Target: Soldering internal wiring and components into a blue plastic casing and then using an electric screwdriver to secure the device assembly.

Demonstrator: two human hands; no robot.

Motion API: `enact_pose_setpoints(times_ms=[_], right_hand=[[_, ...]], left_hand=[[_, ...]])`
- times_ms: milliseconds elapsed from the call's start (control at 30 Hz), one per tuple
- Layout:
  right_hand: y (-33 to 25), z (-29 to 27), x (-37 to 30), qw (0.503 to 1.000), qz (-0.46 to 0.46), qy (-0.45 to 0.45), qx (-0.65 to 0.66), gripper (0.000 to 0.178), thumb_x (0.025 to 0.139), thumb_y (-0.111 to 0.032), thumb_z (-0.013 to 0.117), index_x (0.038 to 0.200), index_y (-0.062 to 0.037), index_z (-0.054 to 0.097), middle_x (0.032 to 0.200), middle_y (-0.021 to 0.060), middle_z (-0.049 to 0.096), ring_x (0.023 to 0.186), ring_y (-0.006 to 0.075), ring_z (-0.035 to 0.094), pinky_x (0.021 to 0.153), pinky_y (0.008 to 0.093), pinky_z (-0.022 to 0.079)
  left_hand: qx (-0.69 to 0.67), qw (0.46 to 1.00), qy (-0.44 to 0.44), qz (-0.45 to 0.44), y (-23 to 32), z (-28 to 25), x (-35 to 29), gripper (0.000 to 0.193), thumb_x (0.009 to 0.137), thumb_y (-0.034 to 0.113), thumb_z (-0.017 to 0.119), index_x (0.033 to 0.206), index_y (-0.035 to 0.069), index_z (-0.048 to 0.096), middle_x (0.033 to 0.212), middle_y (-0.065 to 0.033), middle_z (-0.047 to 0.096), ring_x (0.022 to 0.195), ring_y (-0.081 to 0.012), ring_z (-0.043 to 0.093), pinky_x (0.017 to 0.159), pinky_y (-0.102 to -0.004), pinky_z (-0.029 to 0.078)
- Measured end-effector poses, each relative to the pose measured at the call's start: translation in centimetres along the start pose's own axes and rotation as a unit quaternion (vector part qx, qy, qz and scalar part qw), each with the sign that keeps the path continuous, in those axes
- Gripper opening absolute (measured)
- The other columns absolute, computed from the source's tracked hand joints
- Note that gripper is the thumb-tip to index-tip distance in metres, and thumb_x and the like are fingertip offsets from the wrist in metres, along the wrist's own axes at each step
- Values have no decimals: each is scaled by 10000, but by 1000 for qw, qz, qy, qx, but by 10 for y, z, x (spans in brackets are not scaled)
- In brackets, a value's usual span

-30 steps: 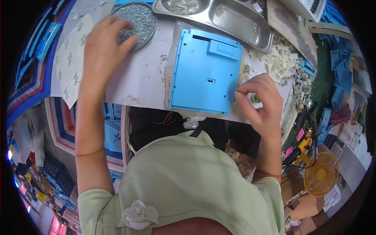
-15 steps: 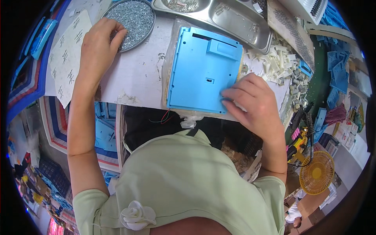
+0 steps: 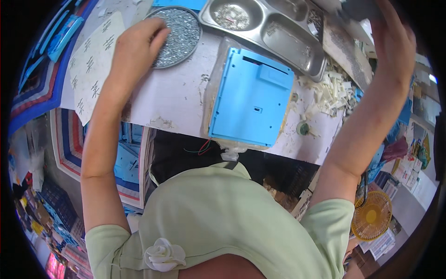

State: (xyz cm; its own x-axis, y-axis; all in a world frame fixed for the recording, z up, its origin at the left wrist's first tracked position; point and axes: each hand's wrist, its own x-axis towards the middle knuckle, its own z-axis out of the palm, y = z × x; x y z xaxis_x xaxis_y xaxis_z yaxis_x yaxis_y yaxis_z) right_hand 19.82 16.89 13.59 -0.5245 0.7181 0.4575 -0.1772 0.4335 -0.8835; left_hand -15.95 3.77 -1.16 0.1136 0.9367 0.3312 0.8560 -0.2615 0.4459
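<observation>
My left hand (image 3: 141,44) is over the round metal tray (image 3: 200,35) of small silver screws (image 3: 179,35), thumb and fingers pinched together at the screws. Whatever is between those fingertips is too small to make out. Raised at the far right, my right hand (image 3: 392,39) is closed around a blurred dark grey object (image 3: 360,9) whose kind cannot be told. Between my arms a flat blue plastic panel (image 3: 248,100) lies on a padded, plastic-wrapped base (image 3: 209,104) at the table's near edge. It has a slot, a raised block and small holes.
A steel compartment tray (image 3: 253,31) with small parts stands beyond the panel. White plastic pieces (image 3: 334,93) are heaped to its right, near a small green roll (image 3: 303,128). Red and green wires (image 3: 203,148) hang below the edge. A yellow fan (image 3: 371,216) stands lower right.
My right hand has left the blue panel's right edge and risen to the upper right, now at a dark grey object. My left hand stays at the screws. The whole view has shifted slightly.
</observation>
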Motion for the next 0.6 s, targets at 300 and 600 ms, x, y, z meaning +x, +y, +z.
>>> enact_pose_setpoints(times_ms=[300, 600], right_hand=[[-52, 103, -97, 977, 72, -40, 199, 221, 971, -285, 588, 1164, -184, 546, 694, -83, 562, 691, 92, 528, 672, 281, 374], [-56, 114, -106, 981, 73, -35, 178, 290, 964, -365, 672, 1126, -189, 507, 648, -71, 536, 556, 97, 489, 603, 296, 395]], left_hand=[[-304, 931, -125, 159, 130, -8, -35, 109, 856, 46, 734, 944, 33, 671, 841, -105, 647, 743, -314, 629, 646, -406, 503], [-295, 918, -177, 196, 139, -14, -25, 131, 852, 44, 725, 944, 53, 632, 797, -103, 601, 745, -326, 610, 656, -433, 485]])
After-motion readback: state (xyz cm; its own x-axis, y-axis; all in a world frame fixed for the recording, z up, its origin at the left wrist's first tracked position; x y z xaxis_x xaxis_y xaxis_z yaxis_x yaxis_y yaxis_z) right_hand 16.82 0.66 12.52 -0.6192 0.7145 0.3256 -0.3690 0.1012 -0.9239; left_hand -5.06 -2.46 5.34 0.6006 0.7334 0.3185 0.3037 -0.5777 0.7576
